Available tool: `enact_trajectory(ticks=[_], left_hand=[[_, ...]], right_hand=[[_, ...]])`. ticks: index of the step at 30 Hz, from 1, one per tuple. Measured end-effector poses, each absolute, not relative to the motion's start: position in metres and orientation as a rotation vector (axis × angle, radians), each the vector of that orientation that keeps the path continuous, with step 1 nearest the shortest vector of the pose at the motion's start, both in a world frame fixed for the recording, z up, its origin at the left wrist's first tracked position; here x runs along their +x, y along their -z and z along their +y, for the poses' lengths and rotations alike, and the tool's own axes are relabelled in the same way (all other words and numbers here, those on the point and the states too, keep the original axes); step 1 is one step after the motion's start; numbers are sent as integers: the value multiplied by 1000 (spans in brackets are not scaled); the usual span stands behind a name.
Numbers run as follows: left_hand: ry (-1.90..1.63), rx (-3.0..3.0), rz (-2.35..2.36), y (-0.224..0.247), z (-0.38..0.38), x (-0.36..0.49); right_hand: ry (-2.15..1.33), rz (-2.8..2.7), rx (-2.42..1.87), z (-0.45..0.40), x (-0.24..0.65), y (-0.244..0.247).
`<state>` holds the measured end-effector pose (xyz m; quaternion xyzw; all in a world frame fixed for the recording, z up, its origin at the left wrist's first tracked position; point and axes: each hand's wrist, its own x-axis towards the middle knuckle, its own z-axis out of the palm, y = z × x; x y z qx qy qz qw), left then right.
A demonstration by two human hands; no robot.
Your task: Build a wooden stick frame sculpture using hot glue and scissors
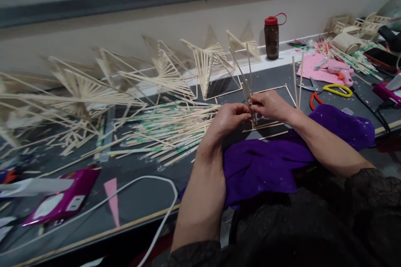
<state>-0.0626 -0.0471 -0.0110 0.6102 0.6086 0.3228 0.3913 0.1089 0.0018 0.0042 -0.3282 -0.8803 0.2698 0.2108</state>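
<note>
My left hand [228, 120] is closed, thumb and fingertips pinching near the foot of some upright thin wooden sticks [244, 91]. From the other side my right hand [270, 103] grips the same sticks a little higher, its fingertips close to those of the left. Exactly which stick each hand pinches is partly hidden by the fingers. Below them a rectangular frame of sticks [290, 93] lies flat on the grey table [140, 194], and the held sticks stand at its near left corner. Two more sticks [300, 81] rise at the frame's right side.
Loose sticks [175, 133] are heaped to the left, some in wrappers. Fan-shaped stick models [163, 71] line the wall. A bottle [271, 39], yellow-and-red-handled pliers [336, 89] and a pink glue gun [341, 74] are at the right. Purple cloth [260, 167] lies along the near edge.
</note>
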Motion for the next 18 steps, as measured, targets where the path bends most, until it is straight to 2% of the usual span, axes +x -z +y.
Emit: enact_trajectory(ticks=[18], left_hand=[[-791,1511,1571,11,-49,-66]], right_hand=[[-897,-2349,-878,-1,107,5]])
